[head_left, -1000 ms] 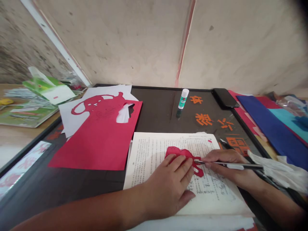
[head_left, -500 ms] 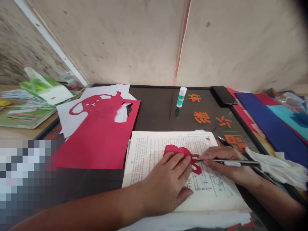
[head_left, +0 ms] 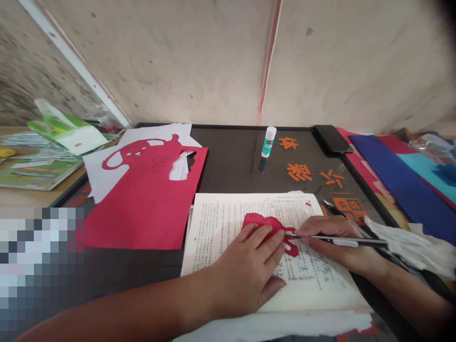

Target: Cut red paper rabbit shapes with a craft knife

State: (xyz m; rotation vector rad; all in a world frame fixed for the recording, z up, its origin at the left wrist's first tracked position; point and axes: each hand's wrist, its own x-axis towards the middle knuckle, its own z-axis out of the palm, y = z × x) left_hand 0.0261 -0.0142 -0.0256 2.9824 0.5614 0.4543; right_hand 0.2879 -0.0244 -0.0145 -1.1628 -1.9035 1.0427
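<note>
A small red paper cut-out (head_left: 273,222) with rounded lobes and open loops lies on the printed page of a book (head_left: 217,223). My left hand (head_left: 251,270) rests flat on it with fingers stretched out, covering part of the red paper. From the right, my right hand (head_left: 329,232) pinches a slim silver and black craft knife (head_left: 347,242) like a pen. Its metal tip meets the cut-out's right side, beside my left fingertips. A tiny red scrap (head_left: 308,204) sits near the page's upper right corner.
Left of the book lies a large red sheet (head_left: 142,213) with cut holes, over white paper (head_left: 98,175). A glue stick (head_left: 268,141) stands behind the book. At right are a phone (head_left: 332,139), a white glove (head_left: 413,244), another pen-like tool (head_left: 333,207) and coloured paper (head_left: 402,185).
Both hands stay nearly in place. The knife tip remains at the cut-out's right side, with only a very slight shift of the knife and the view.
</note>
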